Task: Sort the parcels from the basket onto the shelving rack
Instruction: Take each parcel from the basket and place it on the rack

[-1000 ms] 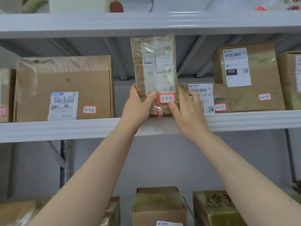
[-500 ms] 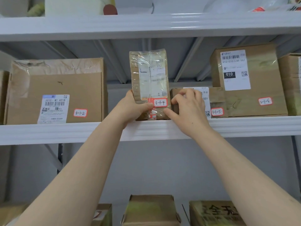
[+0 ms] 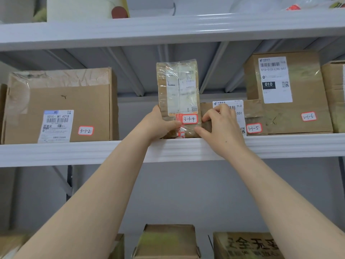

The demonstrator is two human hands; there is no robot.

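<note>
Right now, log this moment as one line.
state: parcel 3-1-4 upright on middle shelf | left grip: holds its left edge | right grip: holds its right edge | neighbours: parcel 3-1-2 left, parcel 3-1-5 right

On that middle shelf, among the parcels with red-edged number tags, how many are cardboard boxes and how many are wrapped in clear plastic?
Cardboard boxes: 3 (box 3-1-2, box 3-1-5, box 3-1-6)
Plastic-wrapped parcels: 1 (parcel 3-1-4, held by the left hand and right hand)
Total: 4

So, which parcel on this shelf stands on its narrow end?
The parcel tagged 3-1-4, gripped by the left hand and right hand; parcels 3-1-2, 3-1-5, 3-1-6 are squatter.
</note>
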